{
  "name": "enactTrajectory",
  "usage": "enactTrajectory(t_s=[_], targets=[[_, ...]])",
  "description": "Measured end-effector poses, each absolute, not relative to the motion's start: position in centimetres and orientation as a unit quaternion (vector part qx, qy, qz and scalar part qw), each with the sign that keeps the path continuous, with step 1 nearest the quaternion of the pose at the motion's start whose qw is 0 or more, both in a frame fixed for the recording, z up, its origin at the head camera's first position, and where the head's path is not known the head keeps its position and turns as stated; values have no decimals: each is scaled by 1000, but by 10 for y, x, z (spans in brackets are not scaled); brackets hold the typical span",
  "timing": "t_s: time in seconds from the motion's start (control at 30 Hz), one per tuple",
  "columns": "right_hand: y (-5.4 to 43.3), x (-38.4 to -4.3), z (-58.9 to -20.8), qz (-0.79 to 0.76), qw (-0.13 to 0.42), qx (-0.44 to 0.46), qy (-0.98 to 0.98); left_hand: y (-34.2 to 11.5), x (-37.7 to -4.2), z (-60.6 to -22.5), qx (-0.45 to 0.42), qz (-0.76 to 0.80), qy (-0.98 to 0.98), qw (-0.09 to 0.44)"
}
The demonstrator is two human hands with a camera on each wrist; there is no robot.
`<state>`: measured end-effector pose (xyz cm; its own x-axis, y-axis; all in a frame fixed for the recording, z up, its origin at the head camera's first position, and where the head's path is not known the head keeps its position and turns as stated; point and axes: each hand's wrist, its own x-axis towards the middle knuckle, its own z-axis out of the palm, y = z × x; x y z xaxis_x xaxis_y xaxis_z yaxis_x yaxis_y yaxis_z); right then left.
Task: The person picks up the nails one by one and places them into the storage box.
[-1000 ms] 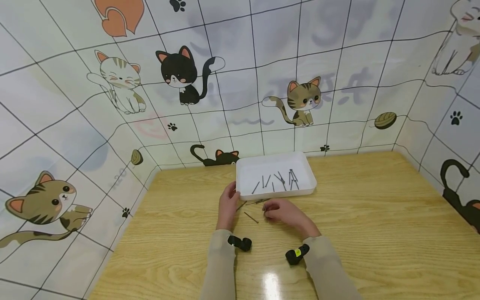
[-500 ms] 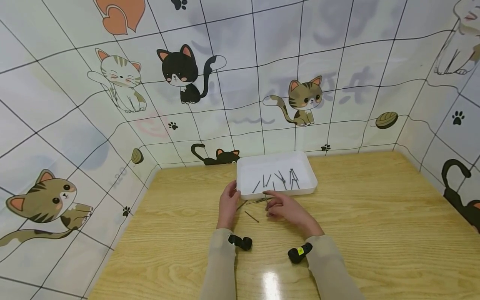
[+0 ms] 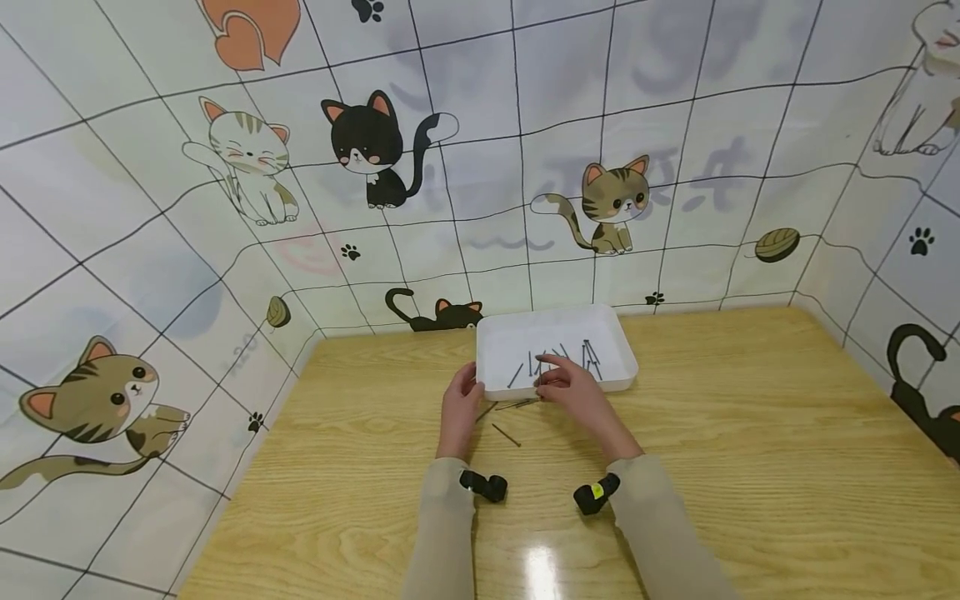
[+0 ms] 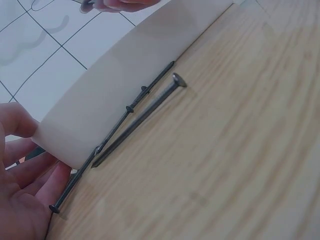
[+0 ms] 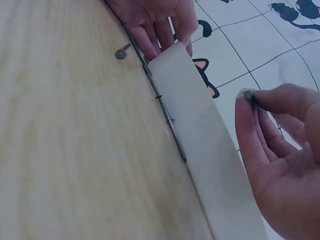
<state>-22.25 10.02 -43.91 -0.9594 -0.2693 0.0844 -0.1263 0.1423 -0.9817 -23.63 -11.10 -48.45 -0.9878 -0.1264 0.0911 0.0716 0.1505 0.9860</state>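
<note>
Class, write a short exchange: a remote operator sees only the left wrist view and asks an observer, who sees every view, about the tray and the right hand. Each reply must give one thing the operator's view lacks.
Operator: I see only the outside of the tray. Is there anything in it?
Observer: Yes, the head view shows several nails lying inside.
Operator: The right hand is cut off at my top edge. What is it holding?
Observer: A nail; the right wrist view shows its round head at the pinching fingertips.

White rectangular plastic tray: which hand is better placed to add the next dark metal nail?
Probably the right hand: it pinches a nail over the tray, while the left hand grips one corner.
</note>
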Motion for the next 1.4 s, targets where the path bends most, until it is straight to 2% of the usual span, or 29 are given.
enactTrajectory(t_s=[0.17, 0.67, 1.1, 1.4], targets=[[92, -234, -427, -635, 43, -128, 761, -112, -238, -485, 16, -653, -753, 77], [69, -284, -406, -650, 74, -80, 752, -113, -237, -484, 22, -647, -759, 75], [68, -317, -426, -646, 123, -29, 753, -113, -238, -485, 23, -639, -765, 74], [50, -324, -436, -552, 107, -31, 826, -112, -229, -470, 24, -660, -748, 63]])
